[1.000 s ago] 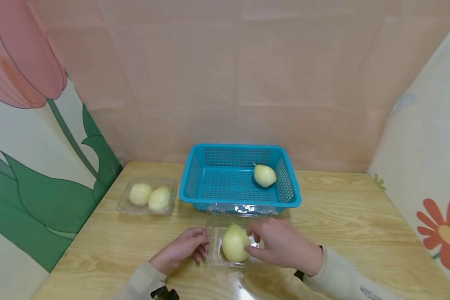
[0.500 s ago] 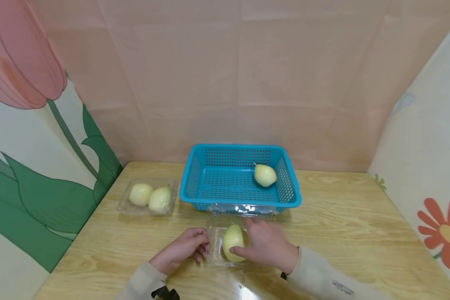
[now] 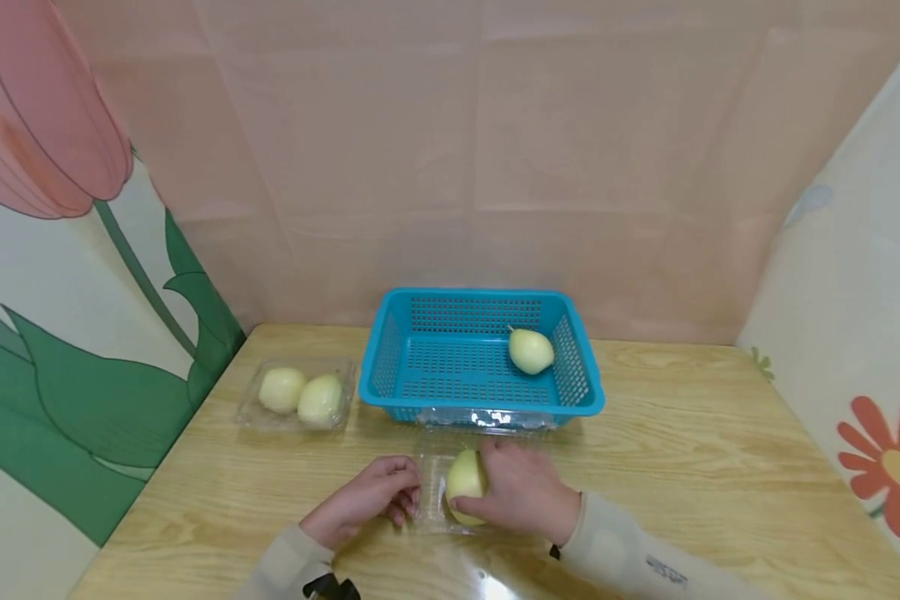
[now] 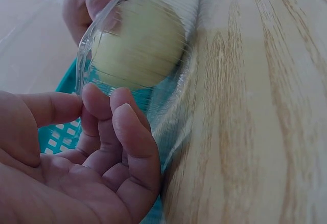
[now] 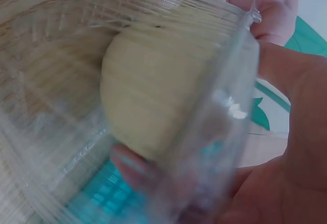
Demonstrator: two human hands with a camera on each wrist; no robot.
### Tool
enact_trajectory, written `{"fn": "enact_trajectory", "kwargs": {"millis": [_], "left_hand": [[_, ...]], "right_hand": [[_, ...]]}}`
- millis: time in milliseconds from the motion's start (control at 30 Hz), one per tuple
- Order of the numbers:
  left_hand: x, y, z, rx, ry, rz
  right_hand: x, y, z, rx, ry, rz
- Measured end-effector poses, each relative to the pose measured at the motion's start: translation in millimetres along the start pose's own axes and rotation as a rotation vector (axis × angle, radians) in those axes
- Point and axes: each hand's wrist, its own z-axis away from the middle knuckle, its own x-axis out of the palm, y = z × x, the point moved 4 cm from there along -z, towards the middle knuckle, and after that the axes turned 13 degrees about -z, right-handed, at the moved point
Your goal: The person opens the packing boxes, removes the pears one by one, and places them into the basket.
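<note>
The right grip (image 3: pixel 521 492) is closed round a pear (image 3: pixel 465 485) in the open clear box (image 3: pixel 432 500), whose edge the left grip (image 3: pixel 375 496) pinches. Beyond both, an unboxed pear (image 3: pixel 531 352) lies in the basket (image 3: pixel 450 358); farther left, another box (image 3: pixel 250 412) already holds two.

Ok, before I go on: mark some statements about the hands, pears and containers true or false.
1. The right hand grips a pear in the near clear container. True.
2. The basket holds three pears. False: the blue basket holds one.
3. The clear container at far left holds two pears. True.
4. The left hand is inside the basket. False: the left hand pinches the near clear container's rim.
</note>
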Motion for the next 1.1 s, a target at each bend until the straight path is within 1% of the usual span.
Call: {"fn": "enact_trajectory", "kwargs": {"millis": [267,600,800,1100], "left_hand": [[-0.5,-0.4,0.6,0.004,0.003,0.012],[0.4,0.6,0.5,0.012,0.011,0.002],[0.7,0.9,1.0,0.007,0.024,-0.001],[0.9,1.4,0.6,-0.005,0.029,-0.009]], "right_hand": [[-0.1,-1.4,1.2,0.006,-0.007,-0.004],[3.6,-0.8,0.3,0.008,-0.016,0.025],[5.5,-1.1,0.4,0.016,-0.024,-0.001],[6.5,-0.6,0.5,0.0,-0.03,-0.037]]}}
